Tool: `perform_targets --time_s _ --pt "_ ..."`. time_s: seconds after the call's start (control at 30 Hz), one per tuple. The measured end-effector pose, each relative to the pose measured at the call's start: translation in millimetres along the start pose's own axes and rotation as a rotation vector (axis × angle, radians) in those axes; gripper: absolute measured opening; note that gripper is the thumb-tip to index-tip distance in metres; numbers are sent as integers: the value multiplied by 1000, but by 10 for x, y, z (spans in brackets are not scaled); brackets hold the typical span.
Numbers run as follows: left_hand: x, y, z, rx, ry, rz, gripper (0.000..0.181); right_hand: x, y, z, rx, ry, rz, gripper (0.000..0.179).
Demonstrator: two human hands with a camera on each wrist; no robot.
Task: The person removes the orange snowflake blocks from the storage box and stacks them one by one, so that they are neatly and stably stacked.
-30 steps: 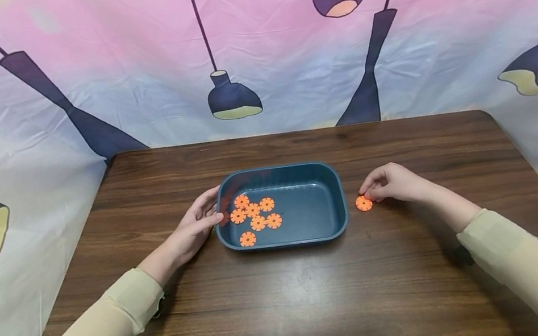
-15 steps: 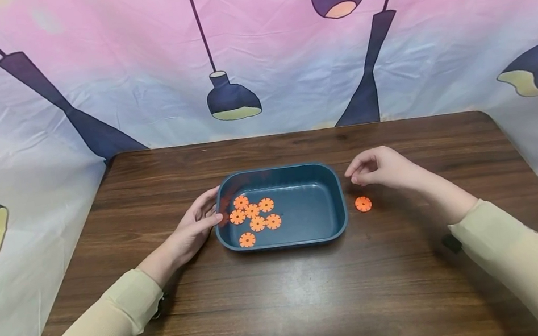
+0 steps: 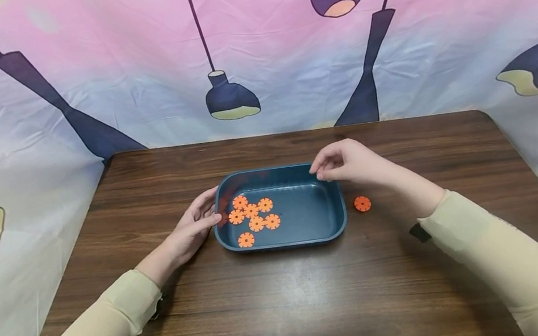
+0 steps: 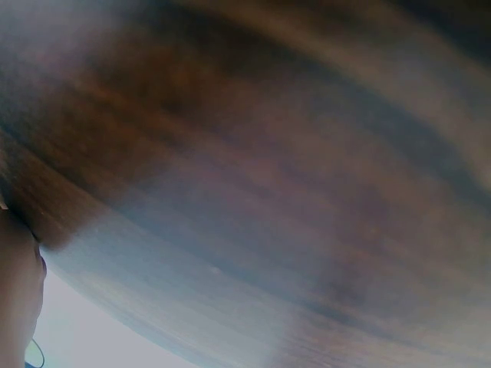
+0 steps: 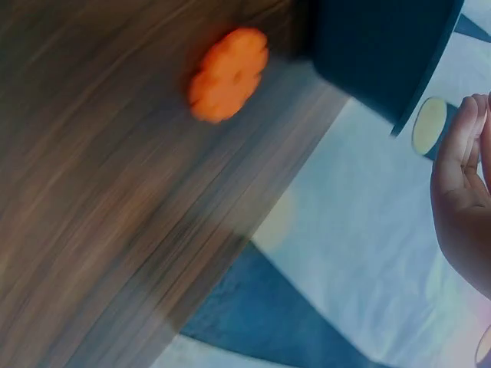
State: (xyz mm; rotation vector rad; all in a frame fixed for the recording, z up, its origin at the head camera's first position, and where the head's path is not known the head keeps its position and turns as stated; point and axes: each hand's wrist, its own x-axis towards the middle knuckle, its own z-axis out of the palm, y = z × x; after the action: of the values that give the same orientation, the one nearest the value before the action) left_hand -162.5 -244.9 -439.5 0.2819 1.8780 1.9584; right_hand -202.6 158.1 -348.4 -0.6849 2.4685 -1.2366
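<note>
A dark blue rectangular tray sits on the table, with several orange notched discs lying flat in its left half. My left hand holds the tray's left end, thumb over the rim and fingers along the outer wall. Above the tray's far right corner is my right hand, its fingers loosely bent and nothing visible between them. One more orange notched disc lies on the wood just right of the tray; the right wrist view shows this disc beside the tray's wall.
The brown wooden table ends at a straight far edge. Behind it hangs a pink and blue cloth printed with dark lamps. The left wrist view is mostly blurred wood.
My right hand has left the loose disc on the table, risen and moved left over the tray's far right corner. The left hand keeps its hold on the tray.
</note>
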Motion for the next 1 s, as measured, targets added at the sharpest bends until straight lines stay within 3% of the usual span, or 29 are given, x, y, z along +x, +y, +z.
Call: perform_targets --time_s 0.43,0.77,1.0 --pt "-1 1 -2 1 -1 1 63 296 -147 387 128 -87 -39 17" --pt "-2 -4 -6 -4 0 -4 63 451 -95 735 116 -164 -55 16" --pt "21 -35 -5 -32 -8 27 62 504 -56 907 98 -198 -48 14"
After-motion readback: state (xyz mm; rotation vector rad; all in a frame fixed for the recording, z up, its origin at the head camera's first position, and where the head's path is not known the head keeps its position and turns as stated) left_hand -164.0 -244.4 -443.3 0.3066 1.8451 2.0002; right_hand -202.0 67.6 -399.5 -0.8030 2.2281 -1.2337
